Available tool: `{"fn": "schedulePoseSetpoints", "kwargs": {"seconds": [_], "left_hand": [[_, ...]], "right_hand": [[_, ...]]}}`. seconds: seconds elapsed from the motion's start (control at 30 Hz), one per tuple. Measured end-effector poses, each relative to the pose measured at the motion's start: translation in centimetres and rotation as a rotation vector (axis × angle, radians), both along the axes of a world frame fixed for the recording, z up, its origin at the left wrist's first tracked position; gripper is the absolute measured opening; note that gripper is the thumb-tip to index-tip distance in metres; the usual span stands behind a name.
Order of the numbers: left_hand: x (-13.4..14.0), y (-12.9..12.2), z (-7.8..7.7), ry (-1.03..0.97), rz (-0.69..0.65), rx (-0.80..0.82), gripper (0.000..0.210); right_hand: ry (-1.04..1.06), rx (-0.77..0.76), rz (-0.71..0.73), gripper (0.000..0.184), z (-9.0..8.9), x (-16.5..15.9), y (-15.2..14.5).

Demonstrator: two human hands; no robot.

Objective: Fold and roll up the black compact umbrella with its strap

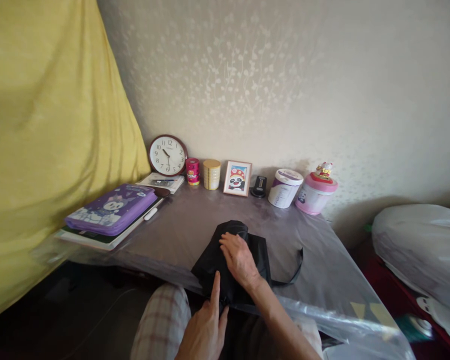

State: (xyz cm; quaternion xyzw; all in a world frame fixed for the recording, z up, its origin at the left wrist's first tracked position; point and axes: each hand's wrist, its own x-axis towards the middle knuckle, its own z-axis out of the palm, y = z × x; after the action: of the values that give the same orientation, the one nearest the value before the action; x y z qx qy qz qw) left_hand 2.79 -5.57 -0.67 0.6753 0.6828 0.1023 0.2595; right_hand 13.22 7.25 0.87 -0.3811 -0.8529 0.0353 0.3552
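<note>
A black folded cloth thing with a strap (260, 250) lies at the table's near edge; its exact kind I cannot make out. My right hand (240, 260) rests on top of it, palm down, with the fingers stretched out and close together. At its near end, my left hand (206, 320) has hold of the black cloth, the index finger straight along it and the thumb to the right; the other fingers are hidden. The strap loops out to the right over the tabletop.
A purple zip case (112, 207) lies on books at the left. Along the wall stand a clock (168, 155), a pink tin (192, 171), a yellow tin (211, 175), a framed panda picture (237, 178), a white tub (285, 188) and a pink tub (315, 196).
</note>
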Motion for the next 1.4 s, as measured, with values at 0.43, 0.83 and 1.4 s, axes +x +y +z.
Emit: {"fn": "schedulePoseSetpoints", "kwargs": {"seconds": [0.43, 0.83, 1.4], "left_hand": [[-0.1, -0.2, -1.7, -0.052, 0.033, 0.109, 0.060], [0.1, -0.3, -1.0, 0.053, 0.027, 0.091, 0.063], [0.3, -0.1, 0.0, 0.135, 0.014, 0.012, 0.064]], "right_hand": [[0.208, -0.261, 0.222, 0.026, 2.6, 1.0, -4.1], [-0.075, -0.178, -0.215, 0.029, -2.3, 9.1, -1.6], [0.212, -0.373, -0.427, 0.030, -1.0, 11.5, -5.0]]}}
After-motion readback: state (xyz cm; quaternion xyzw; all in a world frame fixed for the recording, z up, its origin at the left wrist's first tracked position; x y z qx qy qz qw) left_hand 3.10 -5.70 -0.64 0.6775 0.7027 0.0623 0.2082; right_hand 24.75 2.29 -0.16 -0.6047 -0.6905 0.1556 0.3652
